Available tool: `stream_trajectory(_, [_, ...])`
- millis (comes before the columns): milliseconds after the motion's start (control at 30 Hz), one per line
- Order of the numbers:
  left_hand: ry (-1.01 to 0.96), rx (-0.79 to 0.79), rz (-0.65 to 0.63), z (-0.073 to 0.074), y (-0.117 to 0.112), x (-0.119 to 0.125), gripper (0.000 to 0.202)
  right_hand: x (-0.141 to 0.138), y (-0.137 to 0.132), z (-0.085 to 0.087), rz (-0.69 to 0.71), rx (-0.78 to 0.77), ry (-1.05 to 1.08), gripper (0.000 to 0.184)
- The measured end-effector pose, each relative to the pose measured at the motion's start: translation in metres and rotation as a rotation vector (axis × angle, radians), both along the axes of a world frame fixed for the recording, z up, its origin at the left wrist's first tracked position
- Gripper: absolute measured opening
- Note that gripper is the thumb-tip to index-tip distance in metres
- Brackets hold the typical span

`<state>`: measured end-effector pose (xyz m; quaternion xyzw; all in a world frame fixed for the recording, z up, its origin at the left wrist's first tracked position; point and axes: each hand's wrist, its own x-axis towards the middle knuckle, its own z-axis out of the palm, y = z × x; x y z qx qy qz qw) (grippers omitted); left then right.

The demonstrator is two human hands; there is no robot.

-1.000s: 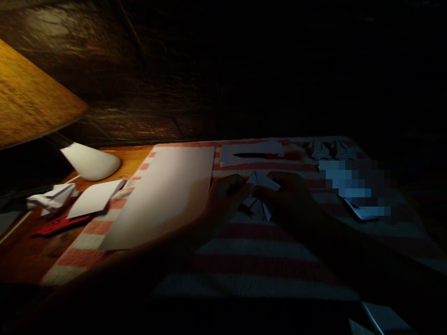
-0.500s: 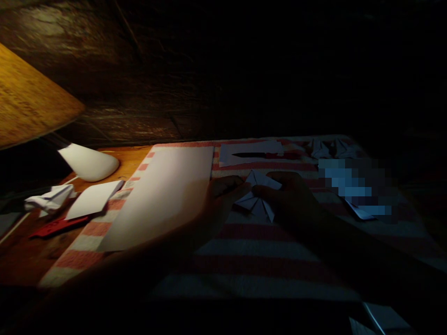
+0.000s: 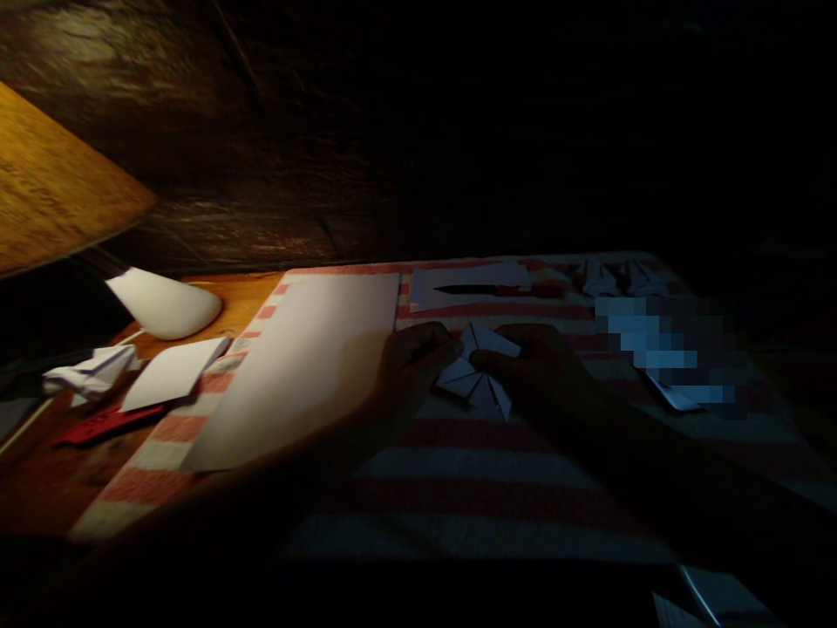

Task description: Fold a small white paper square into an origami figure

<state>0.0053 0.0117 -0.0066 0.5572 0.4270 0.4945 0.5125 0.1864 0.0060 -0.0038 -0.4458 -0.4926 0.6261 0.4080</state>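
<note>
One wooden table (image 3: 254,286), red-and-white striped cloth (image 3: 458,497) on top. Big white sheet (image 3: 307,349) on cloth, 8 o'clock from frame center. Left hand (image 3: 417,359) pinching left edge of folded paper (image 3: 469,381); right hand (image 3: 540,356) pinching its right side, thumb on top. Paper's just off center toward 4 o'clock. Knife (image 3: 477,290) at its 12 o'clock.

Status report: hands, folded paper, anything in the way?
Left hand, right hand pinching folded paper. Creased, pointed, over striped cloth. Knife beyond, seemingly not in the way.

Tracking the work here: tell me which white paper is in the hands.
The creased, folded piece just right of the large sheet; the left hand and right hand hold only that one.
</note>
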Motion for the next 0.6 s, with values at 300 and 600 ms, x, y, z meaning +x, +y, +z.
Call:
stream_trajectory(300, [0.138, -0.103, -0.139, -0.0011, -0.0037, 0.0034, 0.034, 0.0014, -0.0009, 0.0003, -0.043, -0.029, 0.078, 0.026])
stream_trajectory(600, [0.154, -0.198, -0.041, -0.0044, -0.0008, 0.0022, 0.036, -0.0015, -0.0026, -0.0019, -0.008, -0.036, 0.244, 0.026])
